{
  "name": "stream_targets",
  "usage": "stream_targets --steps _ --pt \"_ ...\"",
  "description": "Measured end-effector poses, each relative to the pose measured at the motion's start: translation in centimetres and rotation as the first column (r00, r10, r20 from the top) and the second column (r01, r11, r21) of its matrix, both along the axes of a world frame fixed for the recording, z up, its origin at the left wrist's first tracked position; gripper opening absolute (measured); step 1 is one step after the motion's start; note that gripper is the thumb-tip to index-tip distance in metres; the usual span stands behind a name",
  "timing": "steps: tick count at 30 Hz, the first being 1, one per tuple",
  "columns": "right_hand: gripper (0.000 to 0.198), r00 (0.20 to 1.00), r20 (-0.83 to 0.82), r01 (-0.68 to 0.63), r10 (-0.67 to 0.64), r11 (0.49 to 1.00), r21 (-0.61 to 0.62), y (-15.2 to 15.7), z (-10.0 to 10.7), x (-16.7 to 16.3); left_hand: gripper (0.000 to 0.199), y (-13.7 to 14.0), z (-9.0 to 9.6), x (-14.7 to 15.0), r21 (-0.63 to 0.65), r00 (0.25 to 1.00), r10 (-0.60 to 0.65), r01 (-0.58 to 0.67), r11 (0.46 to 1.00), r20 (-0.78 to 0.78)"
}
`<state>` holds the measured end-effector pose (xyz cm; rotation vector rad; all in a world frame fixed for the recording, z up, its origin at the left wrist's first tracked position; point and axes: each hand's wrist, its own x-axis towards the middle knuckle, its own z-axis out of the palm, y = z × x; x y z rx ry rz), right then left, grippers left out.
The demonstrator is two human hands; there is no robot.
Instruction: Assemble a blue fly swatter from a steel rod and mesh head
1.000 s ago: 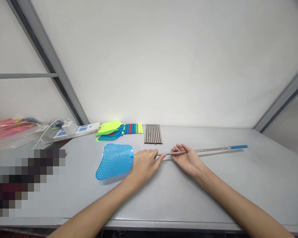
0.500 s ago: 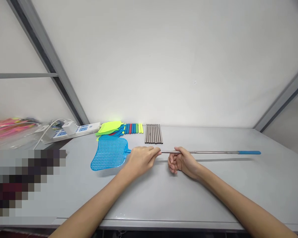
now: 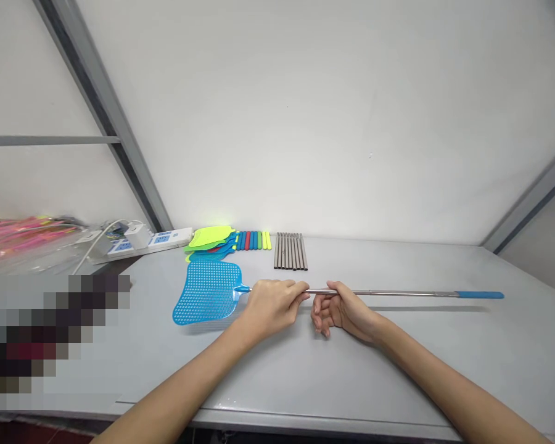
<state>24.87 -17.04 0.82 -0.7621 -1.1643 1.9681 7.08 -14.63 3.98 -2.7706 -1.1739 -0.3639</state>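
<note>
A blue fly swatter (image 3: 209,292) with a long, thin metal rod and a blue grip (image 3: 480,295) lies level across my view, just above the table. My left hand (image 3: 277,309) is wrapped over the rod close to the perforated head. Near the rod's middle, my right hand (image 3: 337,311) pinches it between thumb and fingers, palm turned up and the lower fingers loosely curled. The rod's shadow falls on the table below it.
At the back are stacked swatter heads (image 3: 210,236), a row of coloured grips (image 3: 253,240) and several metal tubes (image 3: 290,251). A power strip (image 3: 166,238) with plugs and plastic-bagged pink items (image 3: 28,240) sit left. The grey table (image 3: 351,376) has its front edge near me.
The grip end of the swatter has shifted right and slightly down, and the visible rod looks longer. Both hands keep their hold on it. The whole view has shifted slightly.
</note>
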Motion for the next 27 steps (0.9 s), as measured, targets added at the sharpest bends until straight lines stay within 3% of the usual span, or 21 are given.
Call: stream_targets --steps 27 --pt "0.051 1.000 0.015 -0.013 0.014 0.999 -0.034 0.0 -0.7 -0.4 0.026 -0.5 -0.2 1.4 -0.089 0.993 -0.094 0.088 0.992 -0.073"
